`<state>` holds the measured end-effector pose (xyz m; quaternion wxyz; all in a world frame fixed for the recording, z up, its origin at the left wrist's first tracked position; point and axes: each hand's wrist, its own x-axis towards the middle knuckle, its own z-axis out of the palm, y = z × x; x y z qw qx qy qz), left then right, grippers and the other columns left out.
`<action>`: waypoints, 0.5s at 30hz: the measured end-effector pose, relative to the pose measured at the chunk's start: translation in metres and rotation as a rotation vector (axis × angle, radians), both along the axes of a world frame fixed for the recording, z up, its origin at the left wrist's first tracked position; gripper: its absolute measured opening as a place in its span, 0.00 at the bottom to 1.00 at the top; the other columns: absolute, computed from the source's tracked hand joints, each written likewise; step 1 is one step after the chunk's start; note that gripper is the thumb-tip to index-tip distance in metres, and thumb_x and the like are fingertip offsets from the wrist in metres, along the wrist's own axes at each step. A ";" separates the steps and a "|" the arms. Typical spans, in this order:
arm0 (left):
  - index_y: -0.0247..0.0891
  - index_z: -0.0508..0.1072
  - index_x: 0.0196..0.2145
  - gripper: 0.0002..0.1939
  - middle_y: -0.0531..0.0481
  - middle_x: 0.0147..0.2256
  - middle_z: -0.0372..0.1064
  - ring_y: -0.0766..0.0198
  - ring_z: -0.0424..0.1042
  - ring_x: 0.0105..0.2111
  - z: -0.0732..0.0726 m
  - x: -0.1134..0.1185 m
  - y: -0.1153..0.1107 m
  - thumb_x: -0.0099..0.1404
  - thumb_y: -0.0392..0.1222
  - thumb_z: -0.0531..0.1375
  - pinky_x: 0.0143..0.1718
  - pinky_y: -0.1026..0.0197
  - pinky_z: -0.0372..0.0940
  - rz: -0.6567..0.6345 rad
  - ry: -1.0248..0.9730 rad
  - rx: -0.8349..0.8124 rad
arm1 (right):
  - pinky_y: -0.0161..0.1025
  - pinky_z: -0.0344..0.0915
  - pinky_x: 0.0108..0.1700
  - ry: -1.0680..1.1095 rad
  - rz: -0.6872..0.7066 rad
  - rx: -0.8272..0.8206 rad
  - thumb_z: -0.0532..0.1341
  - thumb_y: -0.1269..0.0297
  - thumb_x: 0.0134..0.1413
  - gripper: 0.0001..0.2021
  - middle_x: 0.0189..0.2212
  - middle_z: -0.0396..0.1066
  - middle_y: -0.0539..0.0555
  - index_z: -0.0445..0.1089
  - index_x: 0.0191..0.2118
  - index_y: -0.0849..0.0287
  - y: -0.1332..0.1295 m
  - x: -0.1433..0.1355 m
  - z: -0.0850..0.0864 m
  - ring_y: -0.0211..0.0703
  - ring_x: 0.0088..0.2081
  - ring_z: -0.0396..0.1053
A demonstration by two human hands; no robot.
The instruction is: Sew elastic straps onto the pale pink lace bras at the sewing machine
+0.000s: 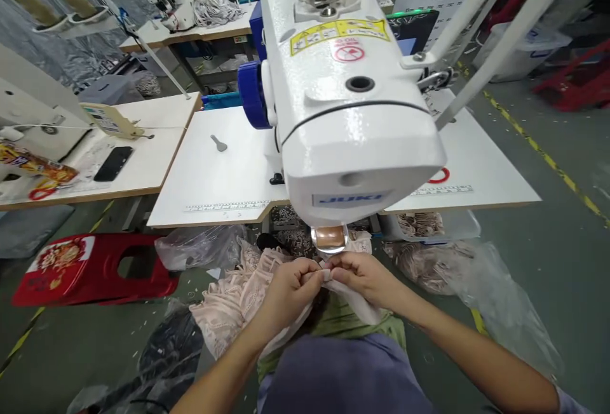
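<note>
A piece of pale pink fabric (358, 303) is pinched between both hands, just below the head of a white sewing machine (362, 147). My left hand (296, 286) is closed on its left part, with thumb and fingers pressed together. On the other side, my right hand (365, 276) grips the same fabric with its fingertips. The two hands nearly touch. To their left lies a heap of pale pink lace garments (238, 300). The needle area is hidden behind the machine head and the hands.
A white worktable (214, 173) with a small grey metal piece (218, 143) extends left of the machine. A red stool (100, 271) stands at the left. A clear bin (460, 227) and plastic bags (505, 300) are at the right. A phone (113, 164) lies on the neighbouring table.
</note>
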<state>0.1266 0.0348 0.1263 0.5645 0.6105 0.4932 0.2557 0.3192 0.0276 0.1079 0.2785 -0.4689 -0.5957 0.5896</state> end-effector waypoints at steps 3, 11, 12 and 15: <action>0.39 0.71 0.23 0.12 0.53 0.20 0.63 0.65 0.60 0.22 -0.003 0.003 0.003 0.63 0.44 0.57 0.25 0.64 0.52 -0.085 0.169 0.111 | 0.35 0.61 0.31 -0.108 0.029 0.039 0.60 0.51 0.58 0.15 0.28 0.75 0.52 0.75 0.34 0.58 0.004 0.002 0.006 0.43 0.31 0.71; 0.40 0.76 0.32 0.11 0.44 0.37 0.72 0.50 0.67 0.46 -0.046 0.000 -0.008 0.58 0.49 0.66 0.46 0.55 0.63 0.297 -0.063 0.045 | 0.36 0.61 0.29 -0.005 -0.484 0.013 0.56 0.53 0.55 0.12 0.25 0.63 0.48 0.62 0.31 0.56 0.010 0.014 -0.029 0.40 0.28 0.62; 0.40 0.76 0.32 0.12 0.45 0.35 0.72 0.49 0.68 0.46 -0.054 0.003 -0.016 0.56 0.51 0.68 0.47 0.54 0.64 0.255 -0.184 -0.107 | 0.36 0.61 0.28 0.023 -0.562 0.004 0.55 0.52 0.56 0.12 0.25 0.61 0.48 0.61 0.31 0.55 0.007 0.010 -0.034 0.40 0.27 0.61; 0.40 0.78 0.35 0.21 0.46 0.35 0.75 0.49 0.72 0.46 -0.076 0.020 -0.034 0.48 0.54 0.73 0.46 0.52 0.68 0.113 -0.394 -0.384 | 0.35 0.61 0.25 0.053 -0.630 0.050 0.54 0.51 0.60 0.12 0.24 0.60 0.47 0.59 0.34 0.54 -0.007 -0.011 -0.044 0.39 0.25 0.60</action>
